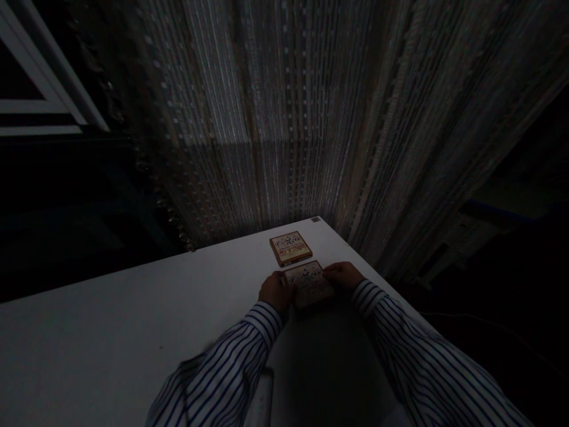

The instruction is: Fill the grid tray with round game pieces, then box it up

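Both my hands grip a flat square box [307, 284] with a printed cover of dark lettering on tan, low over the white table. Its left edge is in my left hand [276, 292], fingers closed round it. On the opposite side my right hand [344, 275] pinches the far right corner between thumb and fingers. Just beyond it, a second flat box [291, 248] of the same design lies on the table, apart from my hands. The light is dim, so the held box's near side is hard to make out.
The white table [133, 314] stretches to the left, its right edge close beside my right forearm. A striped string curtain [275, 118] hangs behind it. A small grey patch [315, 219] marks the far corner. A pale slim object [262, 397] lies partly under my left sleeve.
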Available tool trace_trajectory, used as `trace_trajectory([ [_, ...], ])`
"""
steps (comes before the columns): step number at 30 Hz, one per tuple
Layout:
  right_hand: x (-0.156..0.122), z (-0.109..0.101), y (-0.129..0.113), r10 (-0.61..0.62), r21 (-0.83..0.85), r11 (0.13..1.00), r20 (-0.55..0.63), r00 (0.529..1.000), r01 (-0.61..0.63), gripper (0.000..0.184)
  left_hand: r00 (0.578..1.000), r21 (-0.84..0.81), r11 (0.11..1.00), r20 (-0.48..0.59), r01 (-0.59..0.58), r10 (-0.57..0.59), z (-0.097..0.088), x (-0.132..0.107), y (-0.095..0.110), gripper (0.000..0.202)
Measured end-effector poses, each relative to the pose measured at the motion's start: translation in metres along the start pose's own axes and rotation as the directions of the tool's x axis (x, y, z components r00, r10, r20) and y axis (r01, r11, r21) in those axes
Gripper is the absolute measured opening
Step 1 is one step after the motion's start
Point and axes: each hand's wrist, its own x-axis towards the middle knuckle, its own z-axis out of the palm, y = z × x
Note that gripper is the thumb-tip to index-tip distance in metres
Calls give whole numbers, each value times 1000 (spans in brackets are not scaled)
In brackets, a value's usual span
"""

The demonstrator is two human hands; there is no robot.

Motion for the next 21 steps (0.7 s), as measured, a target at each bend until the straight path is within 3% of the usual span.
trace_trajectory([
  [3,-1,0,-1,-9,-76,997,-18,1000,7,19,988,94,984,42,-153,149,4,-7,-1,48],
  [6,-1,0,0,-12,-156,988,-34,999,6,20,969,150,963,132,-226,207,7,-10,-1,45],
  [16,-16,0,-12,-84,-403,914,-62,995,52,29,957,295,916,183,-270,224,7,-10,5,41],
  [19,-28,2,-11,-224,-492,856,-74,972,160,41,960,312,913,173,-265,220,6,-12,6,44],
  [21,-38,4,-6,-412,-541,769,-12,911,341,41,953,317,902,175,-293,248,7,-13,4,49],
])
